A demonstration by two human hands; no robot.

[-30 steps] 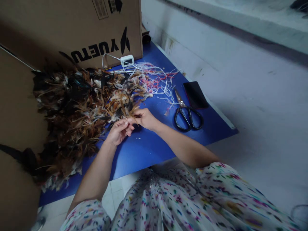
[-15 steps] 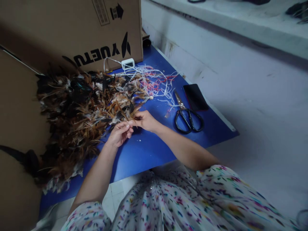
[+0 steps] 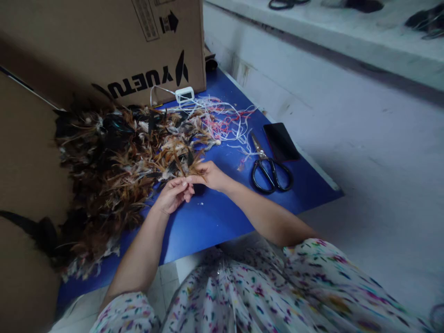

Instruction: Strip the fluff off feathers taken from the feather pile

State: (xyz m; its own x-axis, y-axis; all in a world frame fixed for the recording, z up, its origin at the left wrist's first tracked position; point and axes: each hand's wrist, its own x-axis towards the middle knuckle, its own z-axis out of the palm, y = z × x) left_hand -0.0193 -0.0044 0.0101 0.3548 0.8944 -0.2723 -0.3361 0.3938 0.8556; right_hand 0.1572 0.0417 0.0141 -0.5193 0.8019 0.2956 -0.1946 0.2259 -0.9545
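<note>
Brown, black and whitish feathers [image 3: 118,166] lie in a thick heap over the left part of the blue table. At the heap's near right edge, my right hand [image 3: 210,175] is closed on a small tuft of brown feathers [image 3: 194,167]. My left hand [image 3: 174,193] meets it from the left, thumb and forefinger pinched together at the base of the tuft. Whatever lies between the left fingertips is too small to make out. The fingertips of both hands touch or nearly touch, just above the table top.
Black-handled scissors [image 3: 272,173] lie right of my hands, beside a dark flat phone-like slab [image 3: 280,141]. White and pink strings [image 3: 225,120] are tangled behind. A small white device [image 3: 184,94] stands against a cardboard box [image 3: 104,46]. The blue table [image 3: 208,224] borders a pale wall [image 3: 364,152].
My hands stay pinched together at the same spot, with only a slight shift of the right fingers on the tuft. The whole view has tilted a little.
</note>
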